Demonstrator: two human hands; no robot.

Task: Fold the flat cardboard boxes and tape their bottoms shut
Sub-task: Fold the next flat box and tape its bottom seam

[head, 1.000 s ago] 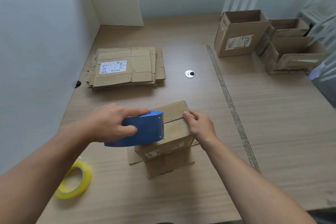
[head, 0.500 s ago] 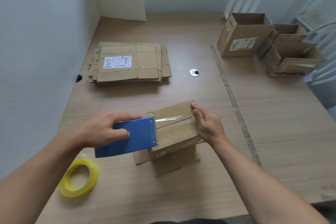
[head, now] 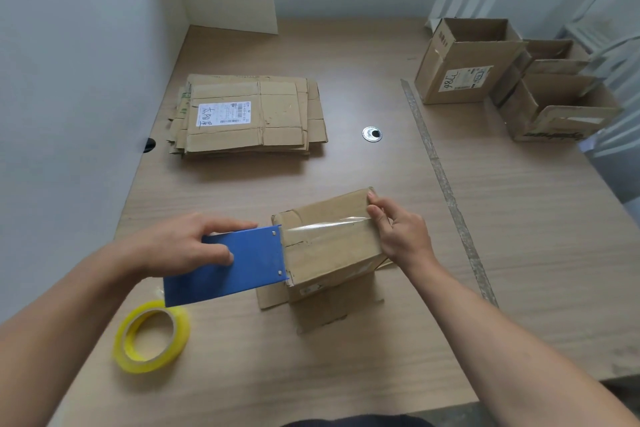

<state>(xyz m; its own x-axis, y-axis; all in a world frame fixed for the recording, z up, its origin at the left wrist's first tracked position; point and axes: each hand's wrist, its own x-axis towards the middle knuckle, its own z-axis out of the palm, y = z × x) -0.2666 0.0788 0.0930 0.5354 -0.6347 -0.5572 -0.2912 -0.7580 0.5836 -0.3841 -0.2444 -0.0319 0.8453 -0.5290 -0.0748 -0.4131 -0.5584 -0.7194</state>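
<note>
Centre of frame, slightly below the middle: one cardboard box point(head: 332, 246) stands upside down on the wooden table point(head: 363, 367), closed bottom facing up, its open flaps point(head: 325, 312) spread flat on the table beneath it toward the lower edge of the frame. A strip of clear tape point(head: 325, 225) runs across the upturned bottom from the box's left end to its right end. The left hand point(head: 180, 246) grips a blue tape dispenser point(head: 239, 263), thumb on the near face and fingers curled over the far side; the dispenser's front edge sits against the left end of the box. The right hand point(head: 401, 236) holds the right end of the box, fingers curled over the edge and the fingertips point(head: 372, 210) on the end of the tape strip; how hard they press cannot be told. Lower left of the frame: a yellow tape roll point(head: 152, 336) lies flat on the table, near the left forearm and apart from the dispenser. Upper left of centre: a stack of flat boxes point(head: 249, 118), the top one bearing a white label. Just right of the stack, apart from it, a round metal grommet point(head: 372, 134) is set in the tabletop. Upper right: an assembled box point(head: 464, 62) stands open side up, with two more open boxes point(head: 550, 104) just beside it toward the right edge. A grey strip point(head: 446, 184) runs along the tabletop between the central box and that group.
</note>
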